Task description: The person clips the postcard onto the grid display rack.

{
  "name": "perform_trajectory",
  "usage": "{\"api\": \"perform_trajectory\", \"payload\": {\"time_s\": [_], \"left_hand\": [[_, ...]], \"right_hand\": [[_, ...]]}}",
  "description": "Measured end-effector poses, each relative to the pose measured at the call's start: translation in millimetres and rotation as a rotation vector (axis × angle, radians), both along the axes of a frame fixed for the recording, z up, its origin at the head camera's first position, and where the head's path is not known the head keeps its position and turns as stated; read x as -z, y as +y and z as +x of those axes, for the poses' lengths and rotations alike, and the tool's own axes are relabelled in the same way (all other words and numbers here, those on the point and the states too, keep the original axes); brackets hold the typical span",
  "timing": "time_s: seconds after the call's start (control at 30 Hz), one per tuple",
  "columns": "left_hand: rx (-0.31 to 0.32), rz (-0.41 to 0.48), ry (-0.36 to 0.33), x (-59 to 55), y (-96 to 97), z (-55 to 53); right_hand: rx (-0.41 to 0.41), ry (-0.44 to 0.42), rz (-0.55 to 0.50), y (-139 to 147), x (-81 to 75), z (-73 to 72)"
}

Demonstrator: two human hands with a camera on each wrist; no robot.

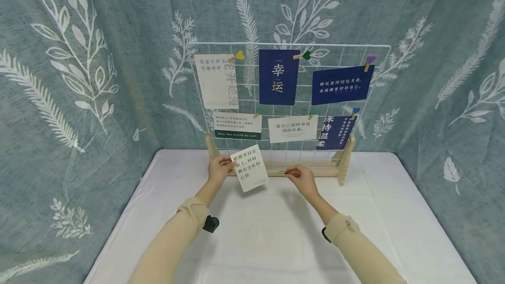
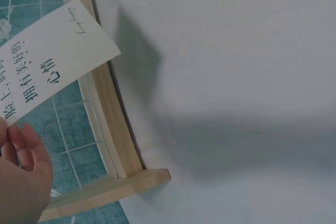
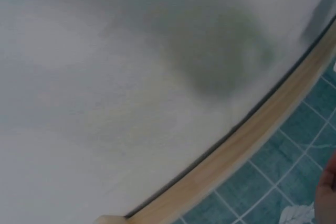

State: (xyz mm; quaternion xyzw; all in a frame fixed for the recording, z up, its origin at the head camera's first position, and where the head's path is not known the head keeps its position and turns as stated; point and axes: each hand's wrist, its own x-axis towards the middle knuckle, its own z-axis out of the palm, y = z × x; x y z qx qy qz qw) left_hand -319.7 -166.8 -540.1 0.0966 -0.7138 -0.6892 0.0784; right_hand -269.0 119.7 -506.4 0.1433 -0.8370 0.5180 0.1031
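A white card (image 1: 249, 168) printed with dark Chinese characters hangs tilted before the lower left of a white wire grid (image 1: 302, 91). My left hand (image 1: 219, 170) pinches its upper left edge between thumb and fingers; the left wrist view shows the same card (image 2: 63, 51) with the hand (image 2: 23, 177) at its edge. To the right, my right hand (image 1: 302, 179) is near the grid's wooden base bar, thumb and fingertips together on what looks like a small clip (image 1: 287, 172), mostly hidden. Only a sliver of that hand (image 3: 326, 187) shows in the right wrist view.
The grid stands in a wooden frame (image 1: 345, 163) on a white-covered table (image 1: 378, 214). Several cards hang on it from wooden heart clips, among them a blue card (image 1: 278, 93) and a white card (image 1: 213, 86). Patterned green-grey curtains (image 1: 130, 113) surround the table.
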Motion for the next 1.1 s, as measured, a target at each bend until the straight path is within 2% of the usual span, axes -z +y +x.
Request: {"api": "perform_trajectory", "payload": {"time_s": [0.03, 0.1, 0.17, 0.23, 0.27, 0.37, 0.43, 0.5, 0.57, 0.63, 0.67, 0.73, 0.77, 0.8, 0.87, 0.9, 0.93, 0.97, 1.1], "left_hand": [[-0.002, 0.000, 0.019, -5.1, 1.5, 2.2], [-0.036, -0.041, -0.011, -25.0, 10.6, 12.6], [-0.055, -0.055, -0.009, -37.9, 17.2, 18.4], [-0.067, -0.063, -0.001, -42.9, 21.1, 16.8], [-0.077, -0.075, -0.024, -43.1, 21.9, 13.7], [-0.070, -0.052, 0.084, -8.7, 13.7, -16.1], [-0.052, -0.053, 0.153, 19.2, 6.4, -39.0], [-0.040, -0.060, 0.171, 40.8, 1.4, -58.3], [-0.035, -0.082, 0.139, 55.6, -1.3, -76.7], [-0.040, -0.091, 0.130, 77.5, -5.0, -100.0], [-0.036, -0.094, 0.137, 88.9, -6.8, -111.1], [-0.019, -0.087, 0.199, 120.5, -11.6, -137.7], [-0.012, -0.090, 0.201, 124.4, -11.4, -141.7], [-0.009, -0.081, 0.233, 129.4, -10.9, -143.8], [-0.001, -0.079, 0.241, 120.8, -4.7, -135.1], [0.004, -0.081, 0.213, 108.5, -0.4, -126.1], [-0.004, -0.088, 0.189, 91.7, 5.4, -112.8], [-0.019, -0.105, 0.149, 68.4, 12.8, -96.2], [-0.052, -0.146, 0.040, 4.4, 33.8, -51.9]], "right_hand": [[-0.002, 0.012, 0.005, -2, -1.7, -0.9], [0.005, 0.054, 0.031, -7, -5.6, -2.1], [0.031, 0.095, 0.046, -12, -10.7, -4.4], [0.053, 0.156, 0.068, -17, -15.8, -8.4], [0.064, 0.184, 0.074, -20, -18.4, -10.5], [0.102, 0.232, 0.057, -28, -24.6, -18.5], [0.138, 0.219, 0.017, -33, -27.1, -22.4], [0.170, 0.176, -0.044, -37, -28.2, -25.7], [0.192, 0.124, -0.107, -41, -28.8, -27.6], [0.207, 0.074, -0.160, -43, -29.7, -28.8], [0.215, 0.055, -0.184, -44, -29.8, -29.6], [0.236, 0.029, -0.225, -47, -30.8, -30.9], [0.248, 0.021, -0.244, -48, -31.3, -31.7], [0.260, 0.017, -0.258, -48, -31.3, -32.6], [0.279, 0.021, -0.289, -50, -31.0, -34.9], [0.286, 0.024, -0.306, -51, -31.2, -35.8], [0.293, 0.027, -0.326, -51, -31.0, -36.9], [0.298, 0.028, -0.347, -52, -30.8, -38.0], [0.300, 0.028, -0.408, -53, -29.9, -43.0]]}}
